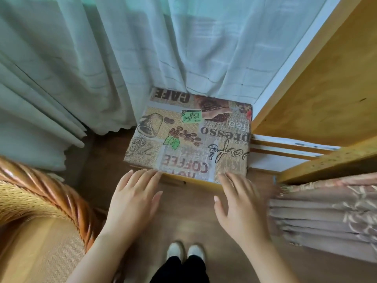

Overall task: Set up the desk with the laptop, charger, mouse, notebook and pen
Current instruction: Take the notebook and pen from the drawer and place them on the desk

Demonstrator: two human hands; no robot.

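Note:
A small desk (189, 139) covered with a coffee-print cloth stands ahead of me, between pale curtains and a yellow wooden shelf. My left hand (134, 199) hovers at the desk's near edge, fingers spread, holding nothing. My right hand (238, 203) is open too, fingertips at the near right corner of the cloth. No laptop, charger, mouse, notebook or pen shows in the view.
Pale green curtains (102, 58) hang behind and left of the desk. A wicker chair (47, 190) stands at the left. The yellow wooden shelf (326, 94) rises at the right, with a folded patterned fabric (326, 213) below it. My feet (185, 252) are on the wooden floor.

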